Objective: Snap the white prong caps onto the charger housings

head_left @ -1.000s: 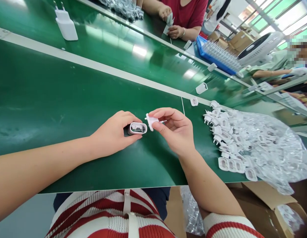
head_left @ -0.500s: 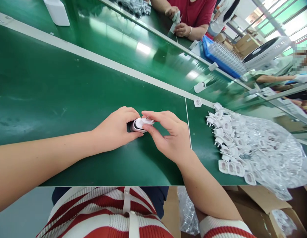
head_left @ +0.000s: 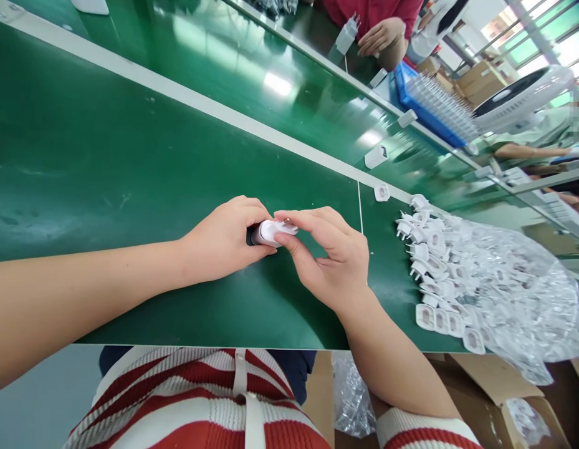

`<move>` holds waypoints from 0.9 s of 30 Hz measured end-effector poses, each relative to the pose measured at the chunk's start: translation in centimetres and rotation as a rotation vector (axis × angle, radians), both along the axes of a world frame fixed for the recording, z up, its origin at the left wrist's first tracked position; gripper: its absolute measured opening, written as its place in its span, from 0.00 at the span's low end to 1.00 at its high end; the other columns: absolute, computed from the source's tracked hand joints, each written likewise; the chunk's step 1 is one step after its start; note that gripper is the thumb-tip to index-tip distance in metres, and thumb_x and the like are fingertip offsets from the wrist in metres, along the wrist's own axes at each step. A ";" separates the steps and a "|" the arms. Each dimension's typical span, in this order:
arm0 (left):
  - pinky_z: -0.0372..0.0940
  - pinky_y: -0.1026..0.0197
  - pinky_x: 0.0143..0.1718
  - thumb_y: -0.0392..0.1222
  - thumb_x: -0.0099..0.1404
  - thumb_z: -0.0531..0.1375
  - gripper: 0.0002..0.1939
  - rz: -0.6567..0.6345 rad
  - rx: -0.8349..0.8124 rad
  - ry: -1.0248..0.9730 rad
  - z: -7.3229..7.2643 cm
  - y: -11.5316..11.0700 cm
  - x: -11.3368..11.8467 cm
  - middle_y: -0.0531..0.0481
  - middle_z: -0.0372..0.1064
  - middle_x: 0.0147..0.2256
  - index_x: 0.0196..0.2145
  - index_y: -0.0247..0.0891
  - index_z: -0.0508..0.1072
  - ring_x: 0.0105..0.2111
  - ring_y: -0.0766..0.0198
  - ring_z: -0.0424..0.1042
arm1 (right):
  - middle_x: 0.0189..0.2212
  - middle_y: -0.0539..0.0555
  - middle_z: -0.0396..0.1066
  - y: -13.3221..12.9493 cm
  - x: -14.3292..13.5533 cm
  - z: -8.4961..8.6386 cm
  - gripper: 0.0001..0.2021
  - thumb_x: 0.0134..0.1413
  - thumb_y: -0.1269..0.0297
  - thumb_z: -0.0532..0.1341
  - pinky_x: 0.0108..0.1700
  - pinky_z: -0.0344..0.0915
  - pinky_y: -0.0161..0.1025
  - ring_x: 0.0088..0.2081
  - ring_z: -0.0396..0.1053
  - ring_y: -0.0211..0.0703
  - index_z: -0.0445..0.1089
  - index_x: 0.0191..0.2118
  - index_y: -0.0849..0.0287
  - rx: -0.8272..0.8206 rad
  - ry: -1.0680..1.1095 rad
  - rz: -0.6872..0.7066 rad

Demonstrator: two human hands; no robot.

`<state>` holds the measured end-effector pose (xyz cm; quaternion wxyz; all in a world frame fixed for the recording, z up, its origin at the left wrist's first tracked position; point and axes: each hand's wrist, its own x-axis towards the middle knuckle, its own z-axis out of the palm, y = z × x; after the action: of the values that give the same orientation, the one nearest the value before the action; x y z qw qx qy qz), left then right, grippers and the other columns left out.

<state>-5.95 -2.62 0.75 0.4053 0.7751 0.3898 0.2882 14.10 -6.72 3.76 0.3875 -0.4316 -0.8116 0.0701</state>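
My left hand (head_left: 228, 234) is closed around a white charger housing (head_left: 257, 236), thumb and fingers on its two sides. The far part of the housing is hidden in the palm. My right hand (head_left: 333, 252) pinches a white plug cap (head_left: 273, 231) between thumb and forefinger, with its metal pins pointing right. The cap sits against the housing's open end, and no gap shows between them. Both hands are just above the green table (head_left: 144, 168), near its front edge.
At right, many loose plug caps (head_left: 432, 240) spill from a clear plastic bag (head_left: 527, 293). Beyond the white strip (head_left: 270, 132) lies a white housing (head_left: 376, 157). A co-worker's hand (head_left: 381, 36), a blue tray (head_left: 427, 106) and a fan (head_left: 523, 96) are across the table.
The cap was tilted with a dark gap at the housing's rim; now it lies flush against it. Across the table, the co-worker's hand has come away from the charger. The view has shifted slightly.
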 end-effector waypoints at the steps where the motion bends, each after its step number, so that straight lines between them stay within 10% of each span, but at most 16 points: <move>1: 0.70 0.51 0.47 0.52 0.66 0.66 0.12 -0.003 0.003 -0.001 0.0 0.0 0.0 0.49 0.78 0.42 0.39 0.42 0.81 0.46 0.51 0.75 | 0.42 0.48 0.85 0.0 -0.1 -0.1 0.14 0.67 0.72 0.67 0.44 0.76 0.46 0.40 0.80 0.46 0.80 0.51 0.44 0.016 -0.020 -0.003; 19: 0.68 0.51 0.45 0.47 0.63 0.68 0.09 0.012 0.000 -0.001 -0.5 0.1 0.2 0.48 0.78 0.40 0.37 0.40 0.80 0.45 0.51 0.73 | 0.36 0.50 0.82 0.0 -1.0 0.8 0.11 0.66 0.73 0.62 0.35 0.70 0.41 0.36 0.77 0.43 0.82 0.42 0.53 -0.035 -0.203 -0.104; 27: 0.69 0.52 0.46 0.48 0.64 0.66 0.20 -0.034 0.010 -0.103 0.1 -0.4 0.4 0.47 0.80 0.44 0.51 0.39 0.79 0.43 0.54 0.76 | 0.47 0.52 0.82 -0.3 -0.7 -0.6 0.25 0.64 0.64 0.68 0.64 0.72 0.59 0.49 0.79 0.51 0.71 0.66 0.47 -0.184 0.096 -0.076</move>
<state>-5.52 -3.01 0.83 0.4257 0.7679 0.3536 0.3226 13.43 -7.00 3.12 0.3872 -0.4918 -0.7653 0.1503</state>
